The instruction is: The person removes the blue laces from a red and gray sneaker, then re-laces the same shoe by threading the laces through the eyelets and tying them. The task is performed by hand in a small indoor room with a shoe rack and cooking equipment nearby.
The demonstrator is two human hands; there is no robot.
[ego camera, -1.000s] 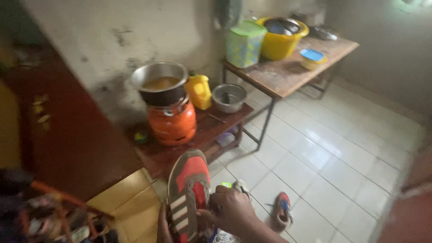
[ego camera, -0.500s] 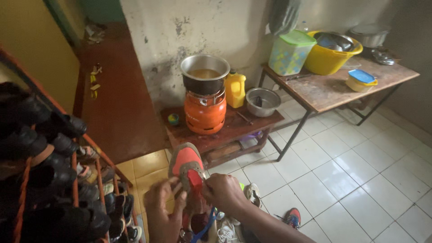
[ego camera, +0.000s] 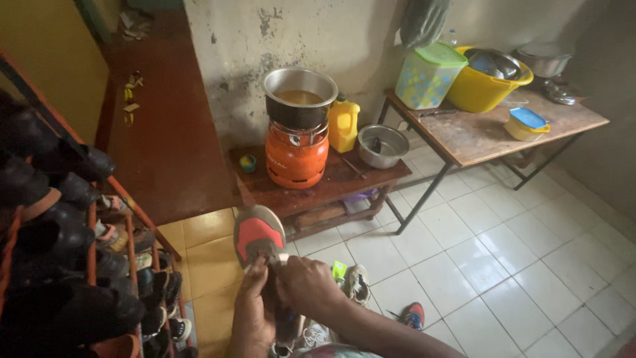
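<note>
Two hands meet at the bottom of the view — the left hand [ego camera: 254, 311] and right hand [ego camera: 306, 286] both closed around a red and grey shoe [ego camera: 257, 237], sole up, toe pointing away, held over the tiled floor [ego camera: 490, 265]. Fingers pinch near the shoe's middle; the heel end is hidden under the hands. Just right of them, a pale shoe [ego camera: 356, 284] and a red and blue shoe [ego camera: 412, 315] lie on the tiles. Left, a rack [ego camera: 99, 265] packed with dark footwear. Further off, a low bench [ego camera: 344, 182] carries an orange gas cylinder [ego camera: 296, 154] with a pot [ego camera: 300, 96] on top, a yellow jug [ego camera: 344, 126] and a steel bowl [ego camera: 383, 145]. Beyond — a wooden table [ego camera: 483, 136] with a yellow basin [ego camera: 487, 79].
</note>
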